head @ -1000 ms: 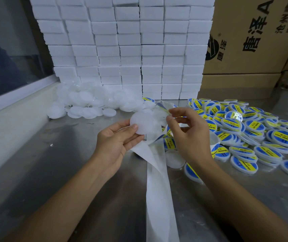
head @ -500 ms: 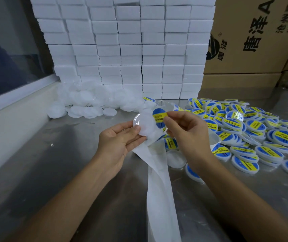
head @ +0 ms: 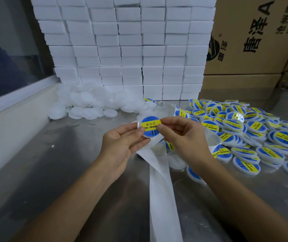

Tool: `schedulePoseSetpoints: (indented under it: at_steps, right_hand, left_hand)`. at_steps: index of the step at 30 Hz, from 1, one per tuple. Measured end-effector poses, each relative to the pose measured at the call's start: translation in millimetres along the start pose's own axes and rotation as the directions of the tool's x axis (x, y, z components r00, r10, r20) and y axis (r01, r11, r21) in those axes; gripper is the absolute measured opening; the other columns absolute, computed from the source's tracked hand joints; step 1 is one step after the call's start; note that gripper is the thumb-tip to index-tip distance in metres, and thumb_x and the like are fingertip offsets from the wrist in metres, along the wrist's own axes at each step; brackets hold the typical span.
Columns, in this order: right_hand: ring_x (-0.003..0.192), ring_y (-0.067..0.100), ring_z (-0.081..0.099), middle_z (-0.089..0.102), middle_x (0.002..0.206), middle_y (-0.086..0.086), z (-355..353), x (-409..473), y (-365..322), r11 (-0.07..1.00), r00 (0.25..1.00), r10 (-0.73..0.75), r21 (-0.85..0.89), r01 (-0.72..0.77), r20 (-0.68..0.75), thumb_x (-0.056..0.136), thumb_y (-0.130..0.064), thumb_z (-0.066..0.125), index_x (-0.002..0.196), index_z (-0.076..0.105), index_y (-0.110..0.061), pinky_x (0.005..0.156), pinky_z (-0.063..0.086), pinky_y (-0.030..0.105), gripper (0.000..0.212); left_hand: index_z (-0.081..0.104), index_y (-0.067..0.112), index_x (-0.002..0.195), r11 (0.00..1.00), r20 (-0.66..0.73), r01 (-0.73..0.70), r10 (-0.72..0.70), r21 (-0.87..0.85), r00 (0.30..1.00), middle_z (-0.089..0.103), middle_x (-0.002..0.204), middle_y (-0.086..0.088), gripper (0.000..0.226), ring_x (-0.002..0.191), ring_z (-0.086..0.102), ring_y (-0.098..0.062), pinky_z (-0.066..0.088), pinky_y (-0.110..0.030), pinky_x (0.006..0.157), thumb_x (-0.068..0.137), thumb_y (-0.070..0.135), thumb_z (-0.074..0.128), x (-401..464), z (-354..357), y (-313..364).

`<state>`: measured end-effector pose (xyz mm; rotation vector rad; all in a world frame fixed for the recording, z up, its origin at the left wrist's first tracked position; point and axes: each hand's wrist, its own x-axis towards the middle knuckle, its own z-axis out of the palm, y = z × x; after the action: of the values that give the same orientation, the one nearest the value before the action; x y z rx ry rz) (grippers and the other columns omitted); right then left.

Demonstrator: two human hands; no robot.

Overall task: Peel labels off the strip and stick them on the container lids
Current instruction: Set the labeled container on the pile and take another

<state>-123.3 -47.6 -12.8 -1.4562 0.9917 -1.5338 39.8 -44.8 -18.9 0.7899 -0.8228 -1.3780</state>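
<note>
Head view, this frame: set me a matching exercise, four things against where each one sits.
Things:
1. labelled lids
2. plain white lids
3. cardboard box
4. backing strip

Places:
A. stacked at the back right
B. heaped at the back left, below the white boxes
C. trailing down toward the camera between the forearms
D. spread over the table on the right

Pairs: 1-D, 2-B, 3-A, 4-C
</note>
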Motion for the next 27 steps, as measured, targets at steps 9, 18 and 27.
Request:
schedulePoseSetpoints:
  at_steps: [9, 18, 27]
  right_hand:
    - [0.074, 0.012, 0.07, 0.076, 0.084, 0.002, -0.1, 0.4, 2.4, 0.999, 1.0, -0.027, -0.034, 0.027, -0.001, 0.082, -0.008, 0.074, 0.088, 0.072, -0.018, 0.061, 0.055, 0.019, 0.012]
    - [0.068, 0.014, 0.068, 0.075, 0.081, 0.001, -1.5, 0.4, 5.9, 0.993, 0.997, -0.077, -0.088, 0.077, -0.001, 0.082, -0.009, 0.075, 0.088, 0.072, -0.021, 0.062, 0.058, 0.026, 0.013]
    - [0.054, 0.015, 0.057, 0.07, 0.077, -0.007, 1.0, -1.8, 9.2, 0.935, 0.977, -0.21, -0.299, 0.19, -0.033, 0.085, -0.014, 0.074, 0.094, 0.072, -0.02, 0.055, 0.052, 0.031, 0.012]
  left_hand:
    - [0.06, -0.008, 0.113, 1.0, 0.011, 0.009, -0.009, 0.024, 1.0, 0.074, 0.096, -0.019, 0.046, 0.087, 0.074, -0.027, 0.059, -0.027, 0.067, 0.071, 0.006, 0.071, -0.1, 0.4, -0.6]
    - [0.063, -0.007, 0.107, 0.998, -0.014, -0.01, 0.011, 0.062, 1.0, 0.075, 0.092, -0.017, 0.049, 0.084, 0.074, -0.028, 0.059, -0.027, 0.066, 0.062, 0.012, 0.075, -0.5, 1.5, -0.2]
    - [0.061, -0.008, 0.109, 0.991, -0.038, -0.034, 0.039, 0.127, 0.999, 0.075, 0.092, -0.019, 0.038, 0.085, 0.074, -0.031, 0.06, -0.029, 0.068, 0.076, 0.005, 0.074, -1.9, 2.7, 0.3]
